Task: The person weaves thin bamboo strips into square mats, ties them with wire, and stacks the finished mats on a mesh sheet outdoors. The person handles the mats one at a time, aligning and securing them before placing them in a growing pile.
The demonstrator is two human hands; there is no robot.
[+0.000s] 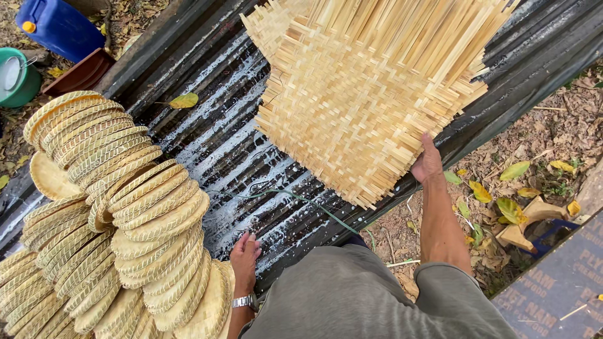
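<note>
Outdoors, on bare ground littered with dry leaves (553, 135). Dark corrugated metal sheet (220, 138) runs diagonally from near left to far right, wet, with white streaks in the grooves.

Right hand (427, 163): at the near right edge of a large woven bamboo mat (364, 94), fingers grasping its edge, thumb on top. Mat lies on the far part of the sheet; loose unwoven strips fan out at its far end and frayed strip ends line its near edge.

Left hand (244, 254): resting on the sheet at the near side, fingers released and held together, holding nothing. Metal wristwatch (243, 302) on that wrist. Just left of it, touching or nearly so, a leaning stack of round woven trays (125, 213), overlapping in rows across the near left.

Far left: blue jerrycan (59, 25), green bucket (17, 75), brown tray (81, 72). One yellow leaf (183, 100) lies on the sheet.
</note>
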